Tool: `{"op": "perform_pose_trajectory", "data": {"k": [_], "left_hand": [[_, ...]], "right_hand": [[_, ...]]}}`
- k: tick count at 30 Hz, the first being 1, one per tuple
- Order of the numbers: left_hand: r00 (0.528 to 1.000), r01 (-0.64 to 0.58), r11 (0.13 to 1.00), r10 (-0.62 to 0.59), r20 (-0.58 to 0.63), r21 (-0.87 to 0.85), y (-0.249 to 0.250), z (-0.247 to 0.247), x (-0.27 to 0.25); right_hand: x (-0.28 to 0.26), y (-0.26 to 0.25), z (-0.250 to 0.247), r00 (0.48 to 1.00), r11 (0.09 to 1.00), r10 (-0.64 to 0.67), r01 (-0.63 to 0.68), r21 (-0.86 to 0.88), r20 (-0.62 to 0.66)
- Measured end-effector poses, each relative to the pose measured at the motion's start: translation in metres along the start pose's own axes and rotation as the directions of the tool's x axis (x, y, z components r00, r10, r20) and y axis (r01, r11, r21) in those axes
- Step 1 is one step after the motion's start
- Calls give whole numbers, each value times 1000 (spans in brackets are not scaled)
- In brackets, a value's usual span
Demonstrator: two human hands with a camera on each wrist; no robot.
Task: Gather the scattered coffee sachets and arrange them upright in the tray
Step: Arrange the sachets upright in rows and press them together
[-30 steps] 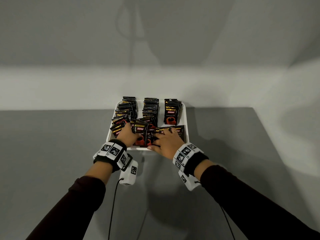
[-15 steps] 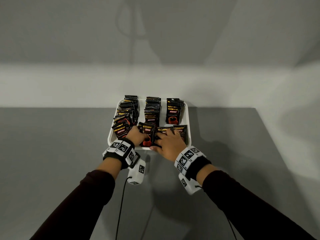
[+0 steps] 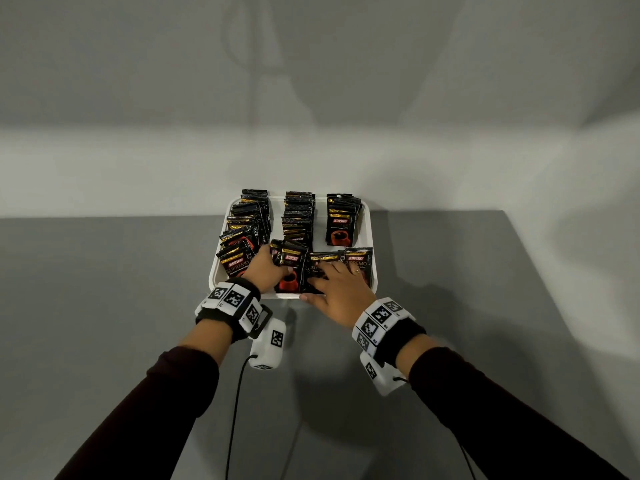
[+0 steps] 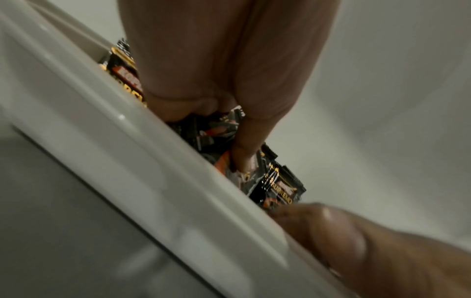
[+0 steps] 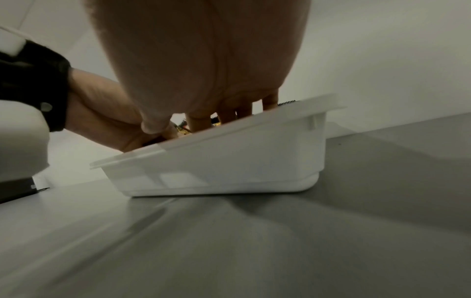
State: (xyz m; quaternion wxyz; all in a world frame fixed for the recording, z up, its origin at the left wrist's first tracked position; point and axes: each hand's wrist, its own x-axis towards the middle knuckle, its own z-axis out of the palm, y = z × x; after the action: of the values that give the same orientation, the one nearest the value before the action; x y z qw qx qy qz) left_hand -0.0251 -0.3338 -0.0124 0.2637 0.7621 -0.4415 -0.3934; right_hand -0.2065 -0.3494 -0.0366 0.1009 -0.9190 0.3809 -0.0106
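A white tray [image 3: 212,277] stands at the table's far edge and holds three rows of black coffee sachets [image 3: 298,216] on end. More sachets [image 3: 292,268] lean along the front wall. My left hand [image 3: 268,271] reaches in at the front middle. The left wrist view shows its thumb and curled fingers [image 4: 178,104] gripping a few sachets [image 4: 280,187] behind the tray rim [image 4: 153,151]. My right hand [image 3: 337,285] lies spread over the front right sachets [image 3: 358,263], thumb at the front rim. In the right wrist view its fingers [image 5: 244,113] point straight down into the tray [image 5: 229,161].
The grey table [image 3: 104,306] stretches bare to the left, right and front of the tray. A pale wall [image 3: 311,150] rises directly behind the tray. The table's right edge [image 3: 540,271] runs diagonally. Camera cables [image 3: 235,410] hang below both wrists.
My left hand has shifted right from the left row to the front middle sachets. The front sachets stand a little more upright. The right hand has barely moved.
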Motion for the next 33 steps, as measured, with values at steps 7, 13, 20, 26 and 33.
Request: {"op": "perform_pose_trajectory", "data": {"k": [7, 13, 20, 26, 33], "left_hand": [[989, -145, 954, 135, -56, -263, -5, -9, -12], [978, -205, 958, 191, -86, -202, 6, 7, 1], [965, -229, 945, 190, -179, -233, -3, 13, 6], [985, -165, 961, 151, -79, -221, 0, 15, 5], [994, -65, 920, 95, 61, -385, 10, 14, 13]], "right_hand": [[-1, 0, 0, 1000, 1000, 1, -1, 9, -4], [1, -3, -7, 1000, 998, 31, -31, 52, 3], [20, -17, -25, 930, 736, 356, -219, 641, -91], [45, -41, -30, 868, 408, 494, -279, 869, 47], [49, -51, -28, 837, 278, 541, -271, 921, 83]]}}
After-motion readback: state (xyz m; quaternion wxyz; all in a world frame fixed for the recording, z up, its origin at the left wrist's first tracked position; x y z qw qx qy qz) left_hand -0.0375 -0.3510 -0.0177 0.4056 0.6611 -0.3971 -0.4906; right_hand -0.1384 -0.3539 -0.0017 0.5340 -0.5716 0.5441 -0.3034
